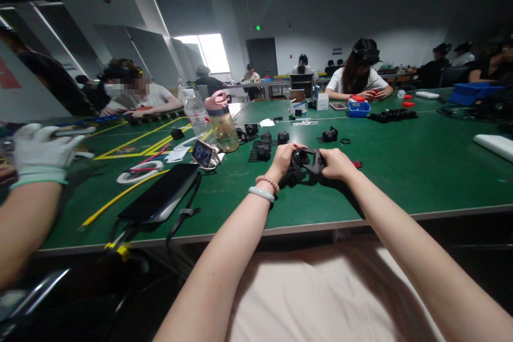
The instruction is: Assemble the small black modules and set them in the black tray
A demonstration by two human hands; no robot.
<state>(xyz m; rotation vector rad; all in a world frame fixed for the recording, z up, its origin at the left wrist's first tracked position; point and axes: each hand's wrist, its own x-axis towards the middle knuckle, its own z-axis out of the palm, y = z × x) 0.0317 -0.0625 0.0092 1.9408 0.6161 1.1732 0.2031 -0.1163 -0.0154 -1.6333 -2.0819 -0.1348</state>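
Just above the table's near edge, my left hand is closed around a black part with a round, ring-like opening. My right hand pinches a black angular bracket beside it. The two black pieces meet between my hands; whether they are joined I cannot tell. Beyond my left hand lie several small black assemblies with comb-like strips. Farther right sit another black assembly and a black ring. A small red item is partly hidden behind my right hand.
On the green table, a bottle with a pink lid, a clear plastic bottle, a propped phone and a black tablet-like slab stand left. A co-worker's gloved hand reaches in at far left. A blue bin stands opposite.
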